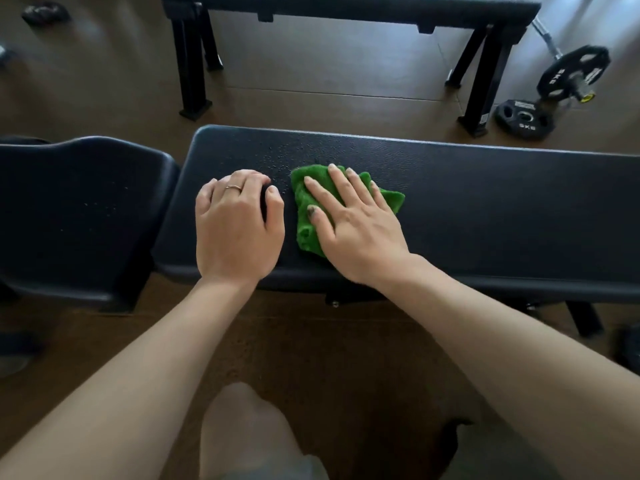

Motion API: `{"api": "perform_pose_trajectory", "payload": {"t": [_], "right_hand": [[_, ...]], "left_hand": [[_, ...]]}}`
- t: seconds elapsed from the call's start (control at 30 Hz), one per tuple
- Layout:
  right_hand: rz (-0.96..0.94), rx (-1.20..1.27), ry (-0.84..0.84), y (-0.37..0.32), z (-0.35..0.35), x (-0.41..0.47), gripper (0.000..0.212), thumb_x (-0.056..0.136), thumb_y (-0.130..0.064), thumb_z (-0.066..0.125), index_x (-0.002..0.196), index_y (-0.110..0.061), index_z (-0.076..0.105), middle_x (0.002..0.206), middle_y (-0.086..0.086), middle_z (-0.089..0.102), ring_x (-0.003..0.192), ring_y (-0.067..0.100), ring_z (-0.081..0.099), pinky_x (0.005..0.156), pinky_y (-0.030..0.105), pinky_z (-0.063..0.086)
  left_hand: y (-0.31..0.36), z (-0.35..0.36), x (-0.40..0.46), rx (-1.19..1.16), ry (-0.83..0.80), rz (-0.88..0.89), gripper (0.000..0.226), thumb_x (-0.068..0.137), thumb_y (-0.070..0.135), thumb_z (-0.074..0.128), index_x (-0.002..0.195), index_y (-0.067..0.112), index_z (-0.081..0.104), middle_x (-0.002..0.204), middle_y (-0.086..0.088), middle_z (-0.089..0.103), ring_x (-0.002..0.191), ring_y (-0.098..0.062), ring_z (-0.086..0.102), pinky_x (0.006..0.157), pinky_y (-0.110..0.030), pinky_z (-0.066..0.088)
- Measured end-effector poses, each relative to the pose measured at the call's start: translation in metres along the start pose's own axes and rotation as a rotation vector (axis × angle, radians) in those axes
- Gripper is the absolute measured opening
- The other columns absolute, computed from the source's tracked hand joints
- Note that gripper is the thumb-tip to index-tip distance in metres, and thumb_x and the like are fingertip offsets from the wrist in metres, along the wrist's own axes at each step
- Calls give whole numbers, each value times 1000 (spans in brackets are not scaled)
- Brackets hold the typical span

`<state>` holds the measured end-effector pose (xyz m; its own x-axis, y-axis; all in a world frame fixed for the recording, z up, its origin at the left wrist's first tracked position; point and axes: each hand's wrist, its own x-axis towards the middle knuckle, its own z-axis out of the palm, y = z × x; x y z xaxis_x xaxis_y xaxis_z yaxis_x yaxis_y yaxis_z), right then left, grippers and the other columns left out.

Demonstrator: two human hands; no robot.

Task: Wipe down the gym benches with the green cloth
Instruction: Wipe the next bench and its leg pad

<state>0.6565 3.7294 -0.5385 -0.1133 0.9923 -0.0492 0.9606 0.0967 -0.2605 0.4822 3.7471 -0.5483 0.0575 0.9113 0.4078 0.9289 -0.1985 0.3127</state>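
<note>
The green cloth (306, 216) lies crumpled on the black padded bench (485, 202), near its left end. My right hand (356, 220) lies flat on top of the cloth, fingers spread, pressing it onto the pad. My left hand (235, 220), with a ring on one finger, rests curled on the pad just left of the cloth. Something dark shows between its thumb and fingers; I cannot tell whether it is an object or the pad. Small droplets (287, 157) speckle the pad beyond both hands.
A separate black seat pad (79, 202) sits to the left across a narrow gap. A second black bench (346, 8) stands farther back on the brown floor. Weight plates (523, 119) and a loaded bar (575, 71) lie at the far right. My knee (242, 427) is below.
</note>
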Motion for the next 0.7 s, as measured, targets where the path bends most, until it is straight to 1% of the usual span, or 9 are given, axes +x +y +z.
{"api": "perform_pose_trajectory", "payload": {"t": [0.1, 0.2, 0.3, 0.4, 0.47, 0.5, 0.57, 0.63, 0.7], "right_hand": [[42, 3, -6, -11, 1, 8, 57, 108, -54, 17, 163, -43, 10, 174, -2, -2, 160, 18, -7, 129, 43, -5], [-8, 11, 14, -9, 1, -30, 57, 108, -57, 14, 163, -43, 8, 174, -3, -4, 160, 16, -10, 129, 41, -6], [-46, -16, -4, -9, 3, -62, 57, 108, -57, 11, 163, -43, 5, 174, -4, -5, 159, 16, -12, 130, 41, -6], [-72, -37, -8, -6, 2, -49, 56, 108, -54, 10, 163, -44, 7, 174, -5, -2, 160, 16, -9, 130, 41, -4], [-73, -5, -14, -3, -1, -18, 54, 109, -52, 13, 163, -46, 10, 174, -5, 0, 160, 16, -6, 130, 40, -5], [-55, 10, -23, -3, -2, 1, 54, 109, -52, 14, 163, -45, 11, 174, -5, 0, 160, 16, -6, 129, 40, -5], [-7, 5, -37, -8, -2, 37, 55, 109, -51, 15, 163, -43, 11, 174, -3, -1, 160, 17, -5, 129, 42, -5], [31, -2, -36, -14, -1, 53, 56, 109, -51, 14, 164, -41, 10, 174, -2, -2, 160, 19, -6, 129, 43, -6], [27, 9, -34, -19, 2, 46, 57, 109, -51, 14, 164, -39, 8, 174, -1, -5, 160, 20, -9, 129, 43, -7]], "left_hand": [[1, -2, 0, -10, 1, -18, 41, 105, 34, 33, 118, 15, 67, 124, -2, 68, 115, -26, 60, 117, -43, 31], [2, -2, -2, -6, 15, -13, 41, 105, 34, 32, 118, 15, 66, 122, -3, 69, 112, -26, 61, 115, -44, 32], [4, -3, -1, -21, 11, 1, 40, 105, 35, 32, 119, 17, 66, 124, -1, 68, 115, -24, 60, 116, -44, 31], [1, -9, 5, -132, 28, 27, 37, 105, 33, 35, 123, 17, 64, 125, -1, 67, 118, -24, 59, 116, -48, 32], [-12, -18, 13, -128, 52, 10, 37, 105, 33, 37, 127, 17, 62, 126, -4, 67, 119, -27, 59, 115, -51, 32], [-22, -22, 18, -81, 57, -28, 39, 105, 35, 37, 130, 16, 60, 128, -6, 66, 121, -27, 58, 116, -51, 31], [-45, -28, 24, -12, 46, -177, 45, 105, 38, 34, 137, 15, 55, 135, -9, 64, 127, -30, 56, 117, -52, 31], [-58, -30, 24, -78, -12, -396, 50, 106, 41, 30, 144, 16, 50, 142, -11, 58, 129, -32, 54, 112, -53, 36], [-60, -25, 23, -182, -56, -606, 50, 107, 44, 26, 145, 22, 49, 141, -8, 57, 126, -31, 53, 101, -48, 39]]}}
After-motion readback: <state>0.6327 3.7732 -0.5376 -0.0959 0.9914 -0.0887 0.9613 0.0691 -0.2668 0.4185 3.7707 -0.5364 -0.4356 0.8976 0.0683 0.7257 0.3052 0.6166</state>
